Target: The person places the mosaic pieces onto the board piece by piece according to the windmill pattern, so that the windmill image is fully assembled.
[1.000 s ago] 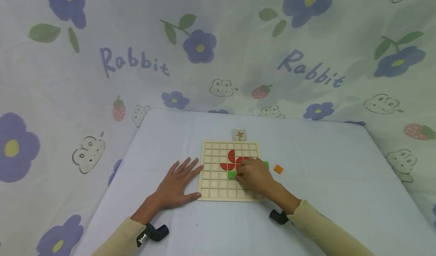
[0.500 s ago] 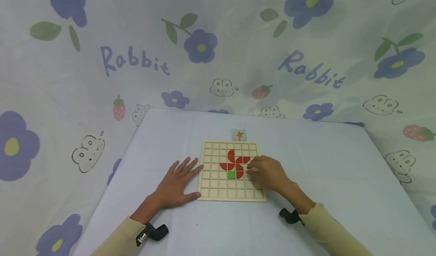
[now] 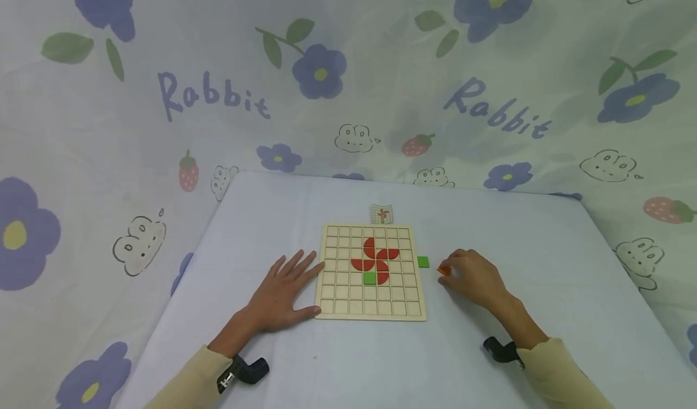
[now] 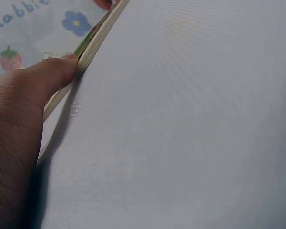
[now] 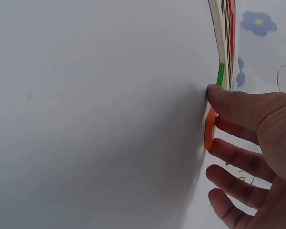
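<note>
My left hand (image 3: 279,293) lies with spread fingers on the white cloth. Its thumb and fingertips touch the left edge of a square wooden grid board (image 3: 333,291); in the left wrist view the thumb (image 4: 57,74) presses the board's side. Red petal-shaped pieces (image 3: 363,265) form a pinwheel on the board, and a green square tile (image 3: 369,278) sits just below them. To the right of the board, my right hand (image 3: 476,279) pinches a small orange square tile (image 5: 209,128) with thumb and fingertips, low over the cloth.
A second green square tile (image 3: 423,262) lies just off the board's right edge. Behind the board is a small pattern card (image 3: 382,214) with a red pinwheel picture. A flower-printed curtain (image 3: 348,82) hangs behind the white-covered table (image 3: 517,233).
My right hand has moved off the board to the right, past the loose green tile, and now holds the orange tile. The red pieces it covered are visible. My left hand has stayed put.
</note>
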{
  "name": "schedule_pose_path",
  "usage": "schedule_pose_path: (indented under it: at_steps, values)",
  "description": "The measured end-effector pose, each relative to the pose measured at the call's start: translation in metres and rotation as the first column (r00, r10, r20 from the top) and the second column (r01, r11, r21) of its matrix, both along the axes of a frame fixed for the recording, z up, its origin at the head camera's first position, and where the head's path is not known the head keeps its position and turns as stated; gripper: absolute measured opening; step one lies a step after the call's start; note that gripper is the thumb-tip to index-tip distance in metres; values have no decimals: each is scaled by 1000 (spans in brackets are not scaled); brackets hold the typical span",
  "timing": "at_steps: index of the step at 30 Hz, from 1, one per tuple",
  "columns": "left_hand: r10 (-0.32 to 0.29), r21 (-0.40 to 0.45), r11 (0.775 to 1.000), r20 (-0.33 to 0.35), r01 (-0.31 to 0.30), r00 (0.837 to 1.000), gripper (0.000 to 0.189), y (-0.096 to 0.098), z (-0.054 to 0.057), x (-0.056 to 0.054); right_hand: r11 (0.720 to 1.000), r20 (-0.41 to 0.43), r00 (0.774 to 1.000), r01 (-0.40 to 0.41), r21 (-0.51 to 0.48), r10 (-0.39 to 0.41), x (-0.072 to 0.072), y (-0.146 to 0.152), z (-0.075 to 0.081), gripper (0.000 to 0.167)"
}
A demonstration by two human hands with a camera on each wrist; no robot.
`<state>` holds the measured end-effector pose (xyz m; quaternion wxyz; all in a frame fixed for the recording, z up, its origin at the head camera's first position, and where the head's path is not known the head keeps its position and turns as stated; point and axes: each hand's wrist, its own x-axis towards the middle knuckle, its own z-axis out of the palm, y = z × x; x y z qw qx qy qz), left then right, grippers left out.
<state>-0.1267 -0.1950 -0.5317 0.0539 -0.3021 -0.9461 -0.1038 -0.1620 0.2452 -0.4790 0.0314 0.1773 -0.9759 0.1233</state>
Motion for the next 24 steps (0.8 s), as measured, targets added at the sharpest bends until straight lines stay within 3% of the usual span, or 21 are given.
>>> schedule_pose_path:
  at_steps: [8, 14, 24]
  values:
    - [0, -9, 1000, -20, 0, 1000, 89, 1, 0, 0, 998, -45, 998, -37, -46, 35, -1, 4, -9, 16]
    - [-9, 20, 1000, -32, 10, 999, 88, 2, 0, 1, 994, -72, 994, -81, -70, 76, -6, -3, -5, 12]
    - [-18, 23, 1000, -50, 19, 999, 88, 1, 0, 2, 961, -147, 962, -248, -121, 230, -5, -41, 8, 14]
